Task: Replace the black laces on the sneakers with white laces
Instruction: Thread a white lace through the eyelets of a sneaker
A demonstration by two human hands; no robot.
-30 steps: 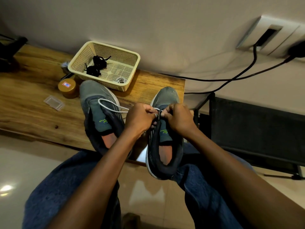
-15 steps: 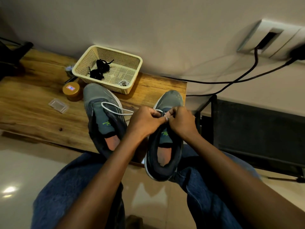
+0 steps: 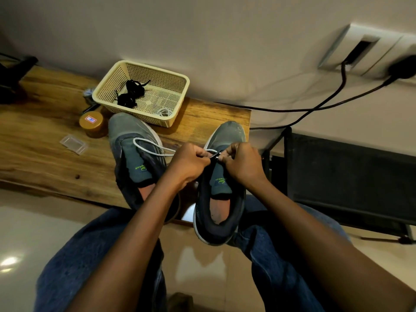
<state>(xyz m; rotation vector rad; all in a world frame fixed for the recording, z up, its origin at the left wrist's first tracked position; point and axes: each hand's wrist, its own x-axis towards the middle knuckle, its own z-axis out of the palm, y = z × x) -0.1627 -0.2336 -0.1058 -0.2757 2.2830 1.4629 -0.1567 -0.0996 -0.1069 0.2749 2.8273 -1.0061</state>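
One long wooden surface point(image 3: 45, 140), grained and warm brown, crosses the left and middle of the frame below a plain pale wall. Two grey sneakers with dark collars stand on it, toes toward the wall: the left sneaker point(image 3: 132, 158) at centre-left, the right sneaker point(image 3: 221, 199) at centre, its heel hanging past the near edge over a denim-covered knee. Behind the left sneaker's toe sits a cream plastic basket point(image 3: 177, 86), rectangular with perforated walls, holding a tangled heap of black laces point(image 3: 130, 93) and a small pale coil near its front corner. Beside the basket stands a round amber jar point(image 3: 91, 124) with a labelled lid, and left of that lies a clear flat plastic piece point(image 3: 73, 144).

A thin round white lace point(image 3: 146, 146) loops across the left sneaker's tongue and runs rightward to the hands. Both hands meet over the front eyelets of the right sneaker: the left hand point(image 3: 189, 163) has its fingers curled, pinching the white lace, and the right hand point(image 3: 243, 162) pinches the lace's tip just beside it, knuckles almost touching.
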